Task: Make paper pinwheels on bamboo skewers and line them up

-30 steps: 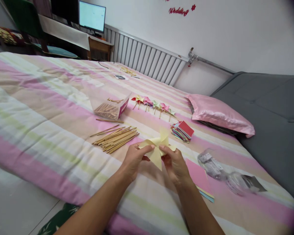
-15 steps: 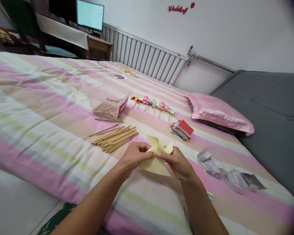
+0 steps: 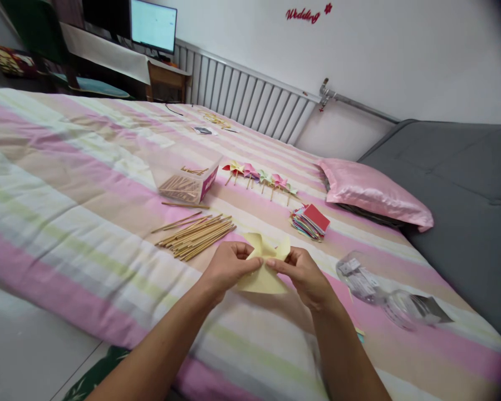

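A pale yellow paper pinwheel piece (image 3: 265, 273) is pinched between both hands just above the striped bedspread (image 3: 87, 184). My left hand (image 3: 225, 267) grips its left side with thumb and fingers. My right hand (image 3: 307, 275) pinches its centre and right flaps. The paper's corners are folded toward the middle. A loose bundle of wooden sticks (image 3: 196, 234) lies just left of my left hand.
An open box of sticks (image 3: 187, 186) sits further back. A row of finished paper pinwheels (image 3: 261, 179) lies beyond it. A stack of coloured paper squares (image 3: 311, 221), a pink pillow (image 3: 371, 192), and a clear plastic bag (image 3: 384, 292) are to the right.
The yellow paper has dropped lower and flatter toward the bedspread, and both hands have drawn closer together over its centre, folding flaps in.
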The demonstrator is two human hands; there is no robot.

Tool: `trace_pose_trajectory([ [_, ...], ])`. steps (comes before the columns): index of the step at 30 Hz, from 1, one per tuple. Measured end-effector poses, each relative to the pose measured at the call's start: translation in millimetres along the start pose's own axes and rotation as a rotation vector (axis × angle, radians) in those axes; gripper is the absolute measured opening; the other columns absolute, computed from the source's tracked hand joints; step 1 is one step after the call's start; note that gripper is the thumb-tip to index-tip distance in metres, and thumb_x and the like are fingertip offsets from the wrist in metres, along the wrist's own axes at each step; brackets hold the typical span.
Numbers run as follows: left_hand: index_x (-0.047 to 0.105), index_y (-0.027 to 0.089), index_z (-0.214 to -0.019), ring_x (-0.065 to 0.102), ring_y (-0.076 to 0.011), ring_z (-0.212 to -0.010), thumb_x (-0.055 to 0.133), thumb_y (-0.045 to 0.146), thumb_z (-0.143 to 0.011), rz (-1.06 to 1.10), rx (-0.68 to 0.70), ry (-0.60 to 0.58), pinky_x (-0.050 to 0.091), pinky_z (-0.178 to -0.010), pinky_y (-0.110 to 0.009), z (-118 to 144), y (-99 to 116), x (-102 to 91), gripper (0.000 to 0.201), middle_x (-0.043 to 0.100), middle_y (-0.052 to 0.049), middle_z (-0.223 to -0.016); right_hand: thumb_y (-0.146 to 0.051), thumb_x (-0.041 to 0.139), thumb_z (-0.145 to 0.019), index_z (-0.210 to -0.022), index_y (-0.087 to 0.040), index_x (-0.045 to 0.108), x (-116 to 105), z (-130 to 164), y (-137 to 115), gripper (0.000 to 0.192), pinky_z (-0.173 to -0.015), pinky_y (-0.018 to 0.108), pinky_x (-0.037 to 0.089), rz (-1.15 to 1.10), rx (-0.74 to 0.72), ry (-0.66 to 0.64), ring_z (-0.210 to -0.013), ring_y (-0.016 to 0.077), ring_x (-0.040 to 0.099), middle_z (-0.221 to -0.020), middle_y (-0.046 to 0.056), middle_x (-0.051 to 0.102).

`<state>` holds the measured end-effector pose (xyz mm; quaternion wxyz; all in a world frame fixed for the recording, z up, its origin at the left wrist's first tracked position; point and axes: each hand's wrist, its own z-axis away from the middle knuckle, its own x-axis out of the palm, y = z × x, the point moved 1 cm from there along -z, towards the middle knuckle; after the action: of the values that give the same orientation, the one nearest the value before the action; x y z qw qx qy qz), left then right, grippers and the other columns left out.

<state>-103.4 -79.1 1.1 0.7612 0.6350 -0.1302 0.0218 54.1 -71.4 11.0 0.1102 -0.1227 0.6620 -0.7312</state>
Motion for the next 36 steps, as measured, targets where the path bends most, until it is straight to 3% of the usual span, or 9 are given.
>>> trace_pose_trajectory([
  [4, 0.059, 0.014, -0.052, 0.045, -0.0081, -0.044, 0.065, 0.02, -0.058, 0.009, 0.026, 0.041, 0.028, -0.044, -0.019, -1.6, -2.2, 0.5, 0.01, 0.055, 0.002, -0.05, -0.032, 0.076, -0.061, -0.084, -0.016, 0.072, 4.6, 0.2, 0.5, 0.028, -0.07, 0.033, 0.05, -0.065, -0.018, 0.06, -0.066, 0.0198, 0.065, -0.076, 0.006, 0.072],
  [11, 0.067, 0.013, -0.062, 0.051, -0.0104, -0.051, 0.067, 0.022, -0.059, 0.053, 0.041, -0.002, 0.033, -0.05, -0.02, 0.0, -0.8, 1.5, 0.009, 0.061, -0.001, -0.058, -0.031, 0.077, -0.058, -0.079, -0.015, 0.073, 6.4, -0.5, 1.2, 0.026, -0.061, 0.031, 0.049, -0.016, -0.011, 0.16, -0.061, 0.0202, 0.064, -0.068, 0.005, 0.071],
  [21, 0.064, 0.013, -0.058, 0.049, -0.0095, -0.048, 0.067, 0.023, -0.059, 0.053, 0.008, 0.011, 0.031, -0.048, -0.02, -1.9, -5.8, -0.6, 0.01, 0.058, 0.001, -0.053, -0.032, 0.076, -0.061, -0.084, -0.016, 0.072, 7.9, 1.4, 3.1, 0.028, -0.059, 0.029, 0.048, -0.016, -0.013, 0.14, -0.061, 0.019, 0.063, -0.07, 0.004, 0.071],
  [25, 0.062, 0.013, -0.054, 0.05, -0.0099, -0.047, 0.07, 0.024, -0.056, 0.099, -0.05, 0.076, 0.031, -0.047, -0.02, -0.9, -4.1, 0.2, 0.013, 0.06, 0.0, -0.052, -0.035, 0.074, -0.064, -0.09, -0.017, 0.069, 8.3, -1.3, 4.2, 0.032, -0.064, 0.031, 0.049, -0.037, -0.017, 0.13, -0.066, 0.0196, 0.065, -0.077, 0.005, 0.071],
  [30, 0.062, 0.012, -0.055, 0.051, -0.0097, -0.046, 0.072, 0.021, -0.052, 0.21, -0.122, 0.218, 0.035, -0.048, -0.02, -1.6, 2.5, -4.1, 0.014, 0.062, -0.002, -0.053, -0.032, 0.074, -0.064, -0.1, -0.019, 0.064, 2.8, -4.9, 3.3, 0.04, -0.07, 0.029, 0.048, 0.022, -0.183, 0.309, -0.076, 0.0167, 0.062, -0.081, 0.004, 0.067],
  [33, 0.062, 0.011, -0.06, 0.053, -0.0101, -0.049, 0.071, 0.02, -0.053, 0.302, -0.125, 0.289, 0.037, -0.049, -0.02, -3.7, 4.1, -9.5, 0.014, 0.062, -0.001, -0.055, -0.027, 0.07, -0.07, -0.096, -0.021, 0.064, 4.7, 3.4, -4.9, 0.027, -0.069, 0.027, 0.046, 0.156, -0.372, 0.472, -0.072, 0.0134, 0.058, -0.076, 0.0, 0.062],
  [34, 0.062, 0.012, -0.061, 0.053, -0.0104, -0.05, 0.071, 0.02, -0.053, 0.332, -0.121, 0.299, 0.037, -0.05, -0.02, -4.5, 4.0, -11.2, 0.014, 0.062, -0.001, -0.056, -0.025, 0.068, -0.072, -0.093, -0.021, 0.065, 7.0, 7.7, -8.8, 0.021, -0.068, 0.027, 0.046, 0.217, -0.424, 0.499, -0.071, 0.013, 0.057, -0.075, 0.0, 0.061],
  [36, 0.063, 0.012, -0.064, 0.054, -0.0108, -0.052, 0.07, 0.02, -0.054, 0.38, -0.099, 0.3, 0.039, -0.051, -0.021, -5.8, 3.5, -13.7, 0.015, 0.062, 0.0, -0.057, -0.021, 0.066, -0.073, -0.087, -0.021, 0.066, 13.4, 15.6, -15.8, 0.014, -0.063, 0.028, 0.046, 0.323, -0.453, 0.432, -0.066, 0.0135, 0.056, -0.072, 0.0, 0.062],
])
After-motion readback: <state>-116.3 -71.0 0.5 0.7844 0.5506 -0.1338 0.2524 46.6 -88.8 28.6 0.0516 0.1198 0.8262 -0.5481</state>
